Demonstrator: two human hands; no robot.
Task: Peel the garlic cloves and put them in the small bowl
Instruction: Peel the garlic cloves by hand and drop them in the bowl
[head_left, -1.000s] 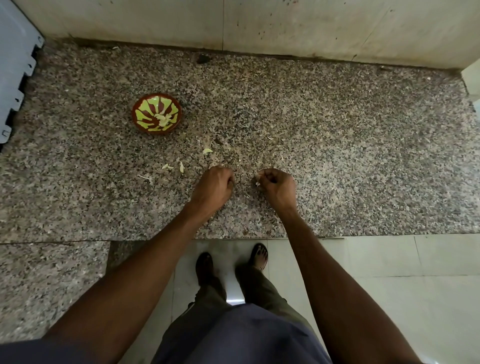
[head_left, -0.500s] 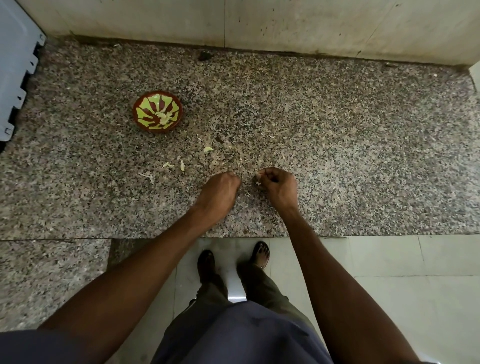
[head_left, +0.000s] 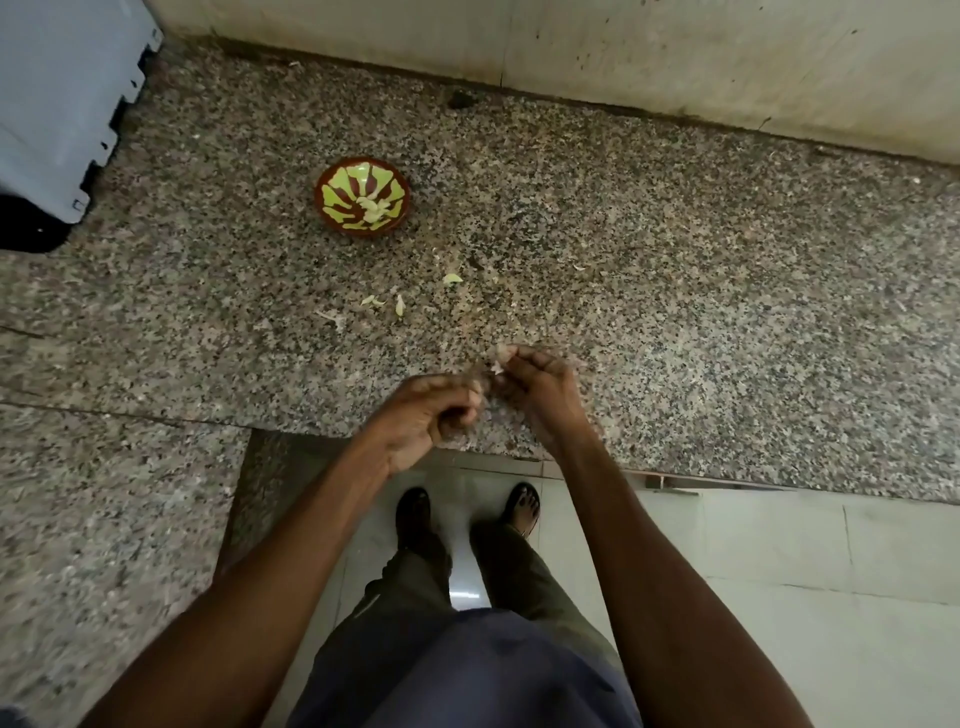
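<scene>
A small brown bowl with a green leaf pattern stands on the granite counter, and several pale peeled cloves lie inside it. Near the counter's front edge my right hand pinches a pale garlic clove at its fingertips. My left hand is close beside it, fingers curled, fingertips near the clove; motion blur hides whether it touches the clove.
Loose garlic skins lie scattered between the bowl and my hands. A grey plastic crate stands at the far left. A stained wall runs along the back. Below the counter edge are a tiled floor and my feet.
Both hands have lifted off the counter and drawn back toward its front edge. The camera view has shifted, so the bowl now appears further right.
</scene>
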